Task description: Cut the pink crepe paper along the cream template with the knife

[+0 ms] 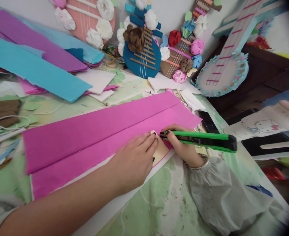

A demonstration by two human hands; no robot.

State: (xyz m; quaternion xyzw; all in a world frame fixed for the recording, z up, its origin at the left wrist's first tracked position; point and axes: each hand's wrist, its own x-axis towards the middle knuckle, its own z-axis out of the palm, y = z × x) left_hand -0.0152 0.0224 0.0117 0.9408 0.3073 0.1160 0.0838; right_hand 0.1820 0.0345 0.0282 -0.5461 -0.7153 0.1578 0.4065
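A long folded sheet of pink crepe paper (97, 131) lies across the table on a white board (102, 213). My left hand (134, 160) lies flat on the paper, fingers together, pressing down a small tan card template (160, 149). My right hand (181, 144) grips a green and black utility knife (203, 140), its tip at the upper edge of the card, right by my left fingertips. A bangle (197, 165) circles my right wrist above a pale dotted sleeve.
Blue and purple crepe sheets (36, 65) lie at the back left. Several paper guitars with paper flowers (142, 49) lean on the wall. A black phone (207, 121) lies right of the pink paper. White card pieces (97, 82) and a Hello Kitty sheet (264, 126) lie around.
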